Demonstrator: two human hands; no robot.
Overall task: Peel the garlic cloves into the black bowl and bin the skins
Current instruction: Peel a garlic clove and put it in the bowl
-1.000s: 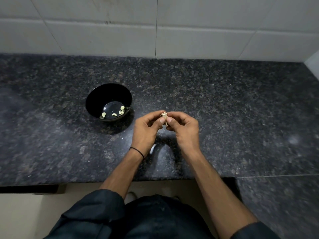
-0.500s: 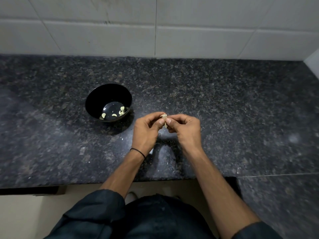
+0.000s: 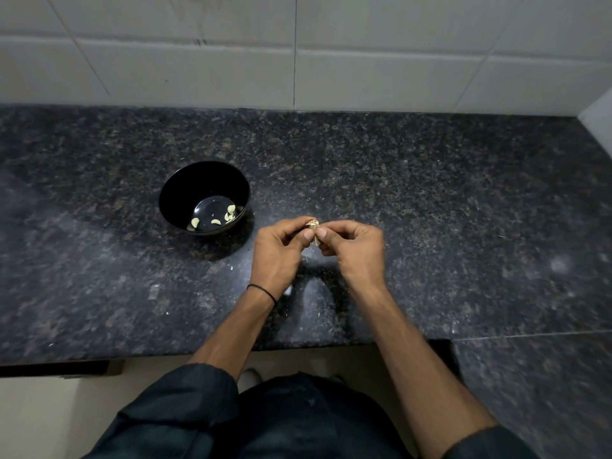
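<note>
Dark speckled granite countertop (image 3: 414, 193) runs back to a pale tiled wall (image 3: 198, 67). Above its middle, the left hand (image 3: 276, 256) and right hand (image 3: 356, 250) meet, both with fingers curled, thumbs and forefingers pinching one garlic clove (image 3: 313, 230) between them. Most of the clove is covered by the fingertips, so how much skin remains cannot be told. Just left of the hands stands the black bowl (image 3: 185, 193), with several peeled cloves (image 3: 215, 221) at its bottom. Bare stone lies right of the hands and behind them; the counter's front edge passes under both forearms.
</note>
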